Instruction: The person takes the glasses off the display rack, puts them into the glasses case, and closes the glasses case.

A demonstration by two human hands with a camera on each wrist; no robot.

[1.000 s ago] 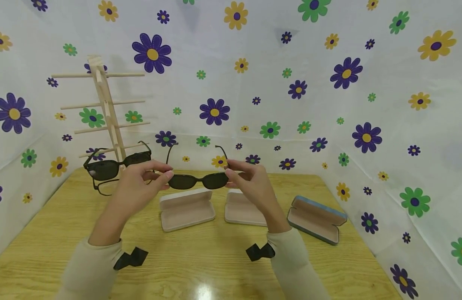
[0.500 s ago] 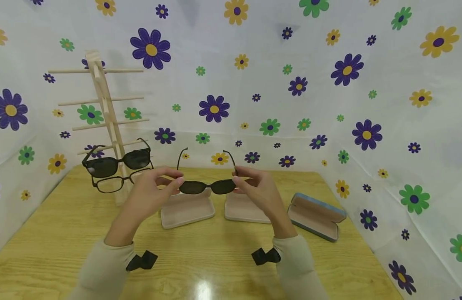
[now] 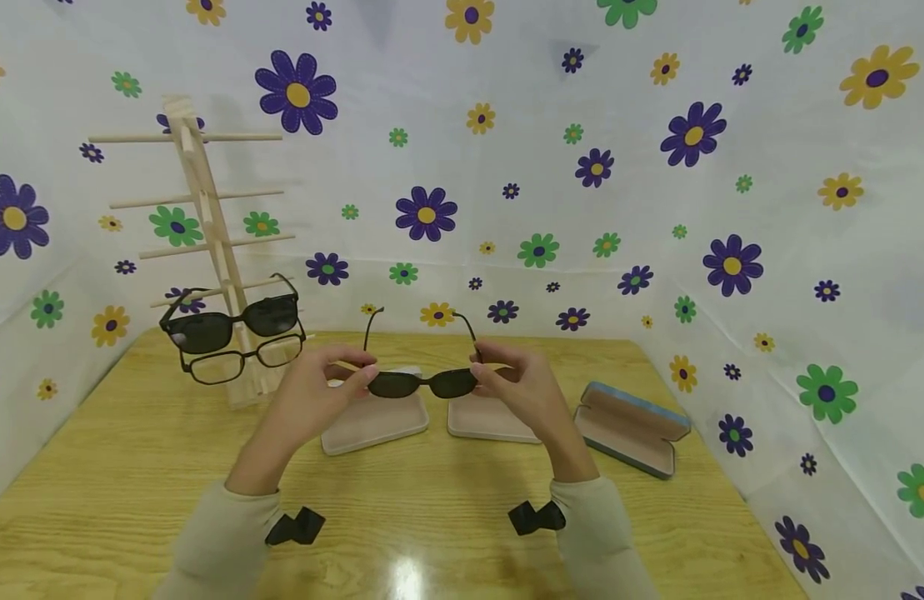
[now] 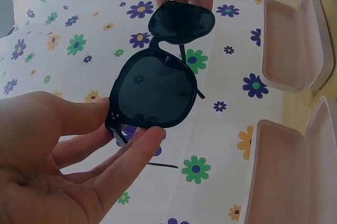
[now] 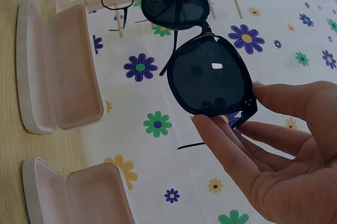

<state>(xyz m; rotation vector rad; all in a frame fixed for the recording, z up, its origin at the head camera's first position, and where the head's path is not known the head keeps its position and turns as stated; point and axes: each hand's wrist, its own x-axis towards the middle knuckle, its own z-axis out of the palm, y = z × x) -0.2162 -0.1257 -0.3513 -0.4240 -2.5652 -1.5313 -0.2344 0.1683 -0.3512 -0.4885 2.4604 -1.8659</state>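
Between both hands a pair of black sunglasses (image 3: 452, 383) is held up over the table, its temples unfolded and pointing away from me. My left hand (image 3: 322, 392) pinches the left hinge corner with thumb and fingers. At the opposite corner, my right hand (image 3: 523, 392) grips the frame the same way. The left wrist view shows the dark lens (image 4: 155, 89) close up, with the thumb at the frame's outer edge. Seen from the right wrist, the other lens (image 5: 210, 76) has fingertips just under it. Behind the sunglasses, two open pale cases (image 3: 375, 425) are partly hidden by them and the hands.
A wooden glasses rack (image 3: 207, 196) stands at the back left. Black sunglasses (image 3: 207, 332) and clear-lens glasses (image 3: 217, 367) hang low on it. An open blue-edged case (image 3: 630, 433) lies at the right on the wooden table (image 3: 402, 517). Flowered cloth (image 3: 506, 108) forms the walls.
Both hands have carried the sunglasses to the right and slightly lower, away from the rack. More of the clear-lens glasses on the rack now shows. The view has tilted slightly.
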